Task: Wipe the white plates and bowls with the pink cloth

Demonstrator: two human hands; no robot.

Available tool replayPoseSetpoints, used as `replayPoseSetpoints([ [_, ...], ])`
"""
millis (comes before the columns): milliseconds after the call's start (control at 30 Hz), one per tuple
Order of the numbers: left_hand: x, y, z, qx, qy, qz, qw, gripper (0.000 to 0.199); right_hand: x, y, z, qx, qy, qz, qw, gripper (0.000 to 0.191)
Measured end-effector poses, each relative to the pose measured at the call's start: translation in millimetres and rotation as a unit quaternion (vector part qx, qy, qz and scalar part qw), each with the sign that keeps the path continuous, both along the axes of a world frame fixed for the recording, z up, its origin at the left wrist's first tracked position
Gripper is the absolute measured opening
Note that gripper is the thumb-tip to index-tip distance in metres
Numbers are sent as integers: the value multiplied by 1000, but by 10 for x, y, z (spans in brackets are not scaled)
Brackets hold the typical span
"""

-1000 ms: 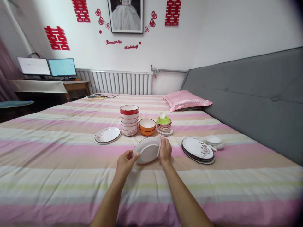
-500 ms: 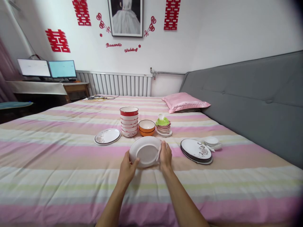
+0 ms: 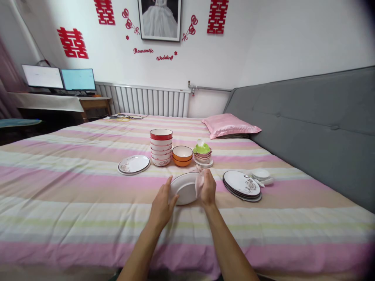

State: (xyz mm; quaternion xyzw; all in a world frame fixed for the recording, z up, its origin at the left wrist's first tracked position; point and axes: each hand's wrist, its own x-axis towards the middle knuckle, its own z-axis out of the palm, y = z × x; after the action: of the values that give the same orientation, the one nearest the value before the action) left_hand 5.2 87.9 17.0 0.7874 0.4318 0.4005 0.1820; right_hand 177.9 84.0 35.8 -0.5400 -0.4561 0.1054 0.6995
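My left forearm reaches up from the bottom edge of the frame, and my left hand [image 3: 163, 203] grips the near-left rim of a white plate [image 3: 184, 190], thumb over its underside, fingers behind the edge. My right forearm slants inward from the lower right; my right hand [image 3: 208, 190] is closed around a pale pink cloth [image 3: 199, 185], which I hold against the plate's right edge. The plate is tilted up just below the middle of the frame, its foot ring facing me.

Below it spreads a striped bedsheet [image 3: 88, 203], pink, cream, green and beige, with creases at the lower left. On it, just beyond my plate, a tall stack of red-and-white bowls [image 3: 161, 150] is next to two nested orange bowls [image 3: 182, 160], with a pile of small dishes [image 3: 202, 151], green near the top, to their right. Flowered plates [image 3: 134, 164] lie left of the bowls; a plate stack [image 3: 241, 184] sits right of my right hand, small white dishes [image 3: 261, 174] just beside it.

Further back, a pink pillow [image 3: 230, 125] rests near the grey headboard [image 3: 304, 113] at right. A radiator [image 3: 152, 100] lines the wall, two monitors [image 3: 78, 79] stand on a desk [image 3: 94, 104] at upper left, and a framed picture [image 3: 160, 21] hangs at top centre.
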Motion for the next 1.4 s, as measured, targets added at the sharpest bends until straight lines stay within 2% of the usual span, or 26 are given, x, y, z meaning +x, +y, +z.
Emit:
replayPoseSetpoints([
  [67, 44, -35, 25, 4, 14, -2, 1000, 59, -56, -102, 141, -9, -116, -1, 993, 39],
  [167, 92, -59, 32, 4, 33, 0, 999, 60, -200, -224, 289, -20, -251, 0, 968, 33],
  [367, 85, -39, -2, -3, 28, 0, 1000, 60, -421, -267, 332, -29, -367, -18, 930, 23],
  [600, 55, -89, 6, -25, 56, -9, 998, 68, -363, -272, 321, -40, -374, -4, 927, 26],
  [700, 54, -106, -18, -39, 72, 10, 997, 72, -296, -297, 313, -48, -363, -4, 931, 28],
  [800, 65, -112, -34, -74, 95, 36, 992, 67, -201, -303, 296, -52, -351, 0, 935, 30],
  [933, 114, -120, -30, -124, 115, 31, 985, 55, -101, -301, 281, -56, -352, -1, 934, 34],
  [1200, 233, -56, -112, -203, 15, 47, 978, 27, -106, -303, 267, -50, -383, -14, 922, 34],
  [1300, 206, -53, -127, -199, -30, 15, 979, 35, -108, -325, 252, -29, -380, -21, 924, 32],
  [1400, 125, -68, -82, -133, -46, -20, 990, 52, -110, -355, 241, -13, -349, -33, 937, 32],
])
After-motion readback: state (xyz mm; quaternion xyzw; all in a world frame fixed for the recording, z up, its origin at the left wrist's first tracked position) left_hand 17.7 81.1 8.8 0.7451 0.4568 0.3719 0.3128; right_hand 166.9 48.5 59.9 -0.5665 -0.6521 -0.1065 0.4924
